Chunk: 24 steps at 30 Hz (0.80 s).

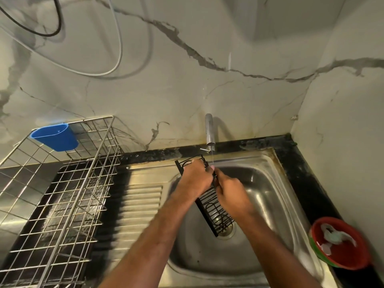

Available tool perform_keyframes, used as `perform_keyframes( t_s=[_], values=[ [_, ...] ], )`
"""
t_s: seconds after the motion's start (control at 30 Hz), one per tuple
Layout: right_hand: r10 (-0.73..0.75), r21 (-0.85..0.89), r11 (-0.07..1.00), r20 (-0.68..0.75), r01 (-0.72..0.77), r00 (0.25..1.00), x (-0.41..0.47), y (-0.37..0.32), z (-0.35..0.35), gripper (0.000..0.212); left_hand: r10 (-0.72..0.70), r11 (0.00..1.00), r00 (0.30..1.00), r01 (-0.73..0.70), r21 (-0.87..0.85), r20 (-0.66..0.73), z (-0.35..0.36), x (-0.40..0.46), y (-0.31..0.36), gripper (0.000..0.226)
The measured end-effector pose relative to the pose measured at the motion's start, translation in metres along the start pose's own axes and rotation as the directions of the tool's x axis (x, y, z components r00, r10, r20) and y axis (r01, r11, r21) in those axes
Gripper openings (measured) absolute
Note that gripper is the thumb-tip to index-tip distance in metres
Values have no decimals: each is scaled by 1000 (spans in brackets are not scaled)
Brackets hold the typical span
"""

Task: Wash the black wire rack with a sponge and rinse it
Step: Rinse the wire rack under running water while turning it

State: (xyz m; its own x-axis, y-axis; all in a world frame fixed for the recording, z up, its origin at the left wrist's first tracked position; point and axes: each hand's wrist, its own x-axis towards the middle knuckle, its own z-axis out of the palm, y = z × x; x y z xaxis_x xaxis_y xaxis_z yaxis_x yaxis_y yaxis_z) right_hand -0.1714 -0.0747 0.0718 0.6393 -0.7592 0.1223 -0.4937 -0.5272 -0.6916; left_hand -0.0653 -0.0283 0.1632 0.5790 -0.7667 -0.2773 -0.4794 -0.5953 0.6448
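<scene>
From the head view we saw a thin black wire rack (215, 208) slanted over the steel sink (268, 183) basin, under a thin stream from the chrome tap (209, 129), left hand (195, 181) gripping its upper part, right hand (229, 191) curled on its right edge, red bowl (351, 260) on the sink's right edge, silver wire dish rack (62, 194) on the left

blk wire rack (216, 213), blue cup (55, 137), red bowl (351, 260).

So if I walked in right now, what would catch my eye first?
Probably the two hands, left hand and right hand, holding a black wire rack over the steel sink, under a thin stream from the tap. Then the blue cup hung on the drying rack at left, and the red bowl at right.
</scene>
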Motion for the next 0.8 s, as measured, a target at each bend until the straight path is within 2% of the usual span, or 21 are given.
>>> perform_keyframes(
  t_s=[0.03,0.1,0.27,0.4,0.53,0.63,0.7,0.8],
  values=[
    [5,-31,999,-24,-6,1000,0,-2,3,50,46,992,999,-43,118,-28,2,-3,3,29],
    [27,-67,997,-53,-30,998,-1,-5,7,44,88,967,995,-73,246,-49,6,-6,7,34],
    [89,-57,994,-75,-93,993,-8,-13,8,49,89,907,994,-54,418,-64,4,-12,17,33],
    [138,-96,985,-77,-146,987,-10,-13,10,52,159,820,978,-55,570,-135,2,-14,25,24],
    [135,-95,985,-116,-146,984,-15,-6,2,51,175,885,973,-90,457,-148,-13,-7,13,23],
    [138,-14,990,-181,-143,974,-14,-1,-4,49,271,893,951,-190,409,-149,-21,2,-7,24],
    [148,44,989,-198,-142,969,-15,1,-9,50,286,906,945,-212,367,-160,-24,8,-22,26],
    [124,110,989,-225,-101,967,-17,-2,-16,50,233,953,945,-176,246,-228,-24,12,-40,44]
  ],
)
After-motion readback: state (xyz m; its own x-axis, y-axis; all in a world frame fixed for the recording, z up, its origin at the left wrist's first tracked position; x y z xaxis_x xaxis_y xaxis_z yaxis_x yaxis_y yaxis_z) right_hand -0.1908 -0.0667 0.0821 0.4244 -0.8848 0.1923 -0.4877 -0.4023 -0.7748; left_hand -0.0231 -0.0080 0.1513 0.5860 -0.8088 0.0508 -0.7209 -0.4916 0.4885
